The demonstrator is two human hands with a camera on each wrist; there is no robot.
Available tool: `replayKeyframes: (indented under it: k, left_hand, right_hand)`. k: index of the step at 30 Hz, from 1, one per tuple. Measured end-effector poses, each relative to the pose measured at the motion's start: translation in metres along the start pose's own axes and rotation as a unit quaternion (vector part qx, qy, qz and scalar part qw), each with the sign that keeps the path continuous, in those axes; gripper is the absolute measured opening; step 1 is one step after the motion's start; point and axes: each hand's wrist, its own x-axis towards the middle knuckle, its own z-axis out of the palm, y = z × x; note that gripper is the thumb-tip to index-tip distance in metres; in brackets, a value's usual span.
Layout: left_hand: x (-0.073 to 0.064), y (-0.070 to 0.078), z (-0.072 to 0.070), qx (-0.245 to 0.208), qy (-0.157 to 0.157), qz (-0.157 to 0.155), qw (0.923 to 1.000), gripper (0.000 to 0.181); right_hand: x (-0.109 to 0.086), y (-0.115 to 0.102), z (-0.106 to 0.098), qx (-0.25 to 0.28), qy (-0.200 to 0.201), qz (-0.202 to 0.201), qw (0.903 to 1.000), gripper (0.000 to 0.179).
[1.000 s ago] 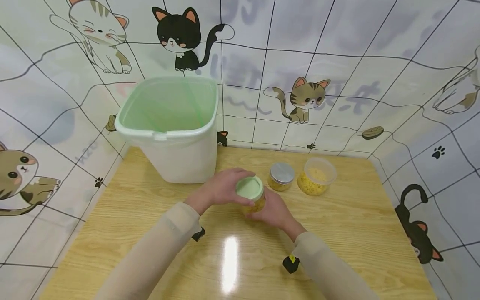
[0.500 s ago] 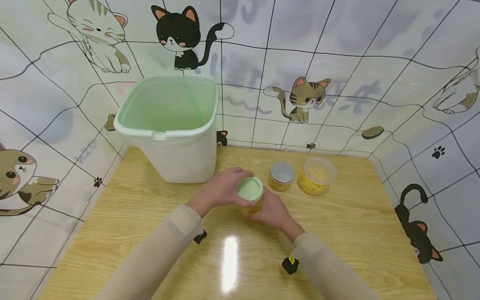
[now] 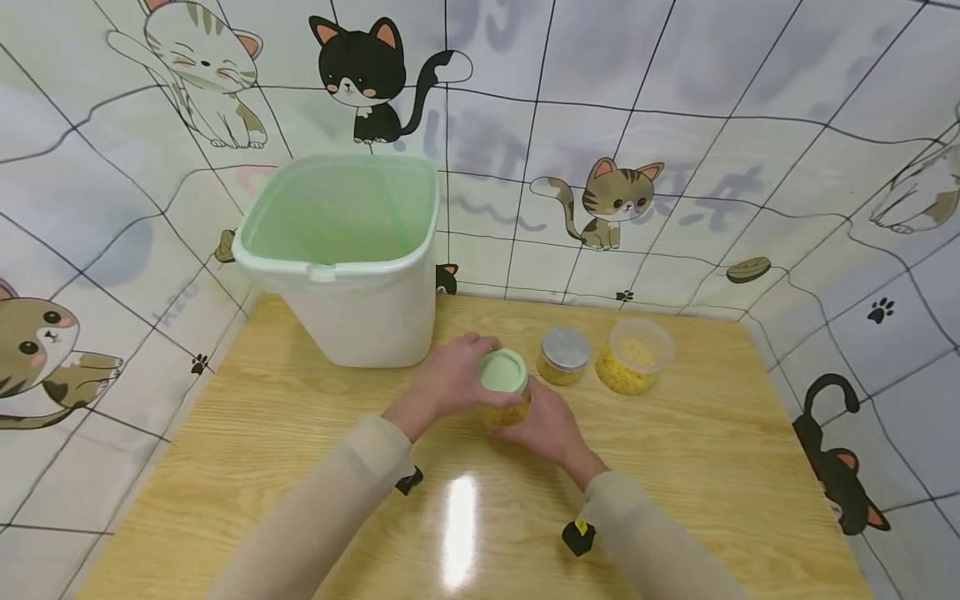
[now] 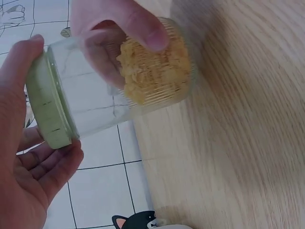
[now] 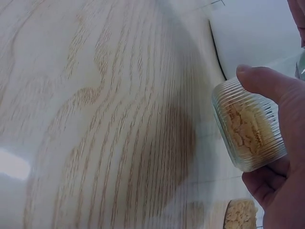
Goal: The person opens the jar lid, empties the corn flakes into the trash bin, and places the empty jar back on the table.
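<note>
A ribbed clear glass jar (image 4: 157, 67) with a light green lid (image 3: 503, 372) stands close over the wooden table, between both hands. Pale yellow flaky bits fill its lower part. My left hand (image 3: 453, 379) grips the lid from the left, thumb on the near side and fingers round the far side. My right hand (image 3: 551, 421) holds the jar's lower body from the right, with its thumb (image 5: 264, 81) across the ribbed glass. In the left wrist view, the lid sits on the jar's mouth.
Behind the hands stand a silver-lidded jar (image 3: 565, 350) and an uncovered clear tub (image 3: 637, 358) of yellow bits. A large white bin (image 3: 360, 317) with a green inside is at the back left. Cat-patterned walls (image 3: 480, 125) border the table (image 3: 697, 467).
The left hand has turned slightly round the lid, its thumb moving right along the near side. The right hand keeps its hold on the jar. The head view has shifted a little.
</note>
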Motion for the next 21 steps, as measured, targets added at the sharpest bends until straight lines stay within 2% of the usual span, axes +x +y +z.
replayKeyframes:
  k: [4, 9, 11, 14, 17, 21]
  left_hand:
    - [0.000, 0.004, 0.002, 0.038, 0.004, -0.003, 0.9993, 0.089]
    - [-0.002, 0.007, -0.001, 0.053, -0.026, -0.002, 0.9982, 0.100]
    - [-0.003, 0.006, -0.005, 0.040, -0.051, 0.006, 0.9979, 0.106]
    - [-0.005, 0.003, -0.012, -0.006, -0.088, 0.029, 0.9957, 0.110]
    - [-0.007, 0.000, -0.021, -0.053, -0.115, 0.063, 0.9900, 0.111]
    - [-0.007, 0.000, -0.027, -0.072, -0.145, 0.113, 0.9803, 0.106]
  right_hand:
    - [-0.001, 0.003, 0.001, 0.004, 0.004, 0.001, 1.0000, 0.083]
    - [-0.001, 0.006, 0.001, 0.010, 0.000, -0.018, 0.9998, 0.085]
    - [-0.002, 0.006, -0.001, 0.012, -0.002, -0.022, 0.9997, 0.086]
    - [-0.003, 0.007, -0.003, 0.020, -0.005, -0.022, 0.9995, 0.087]
    - [-0.003, 0.008, -0.005, 0.018, -0.009, -0.018, 0.9996, 0.087]
    - [-0.003, 0.009, -0.005, 0.020, -0.015, -0.023, 0.9994, 0.087]
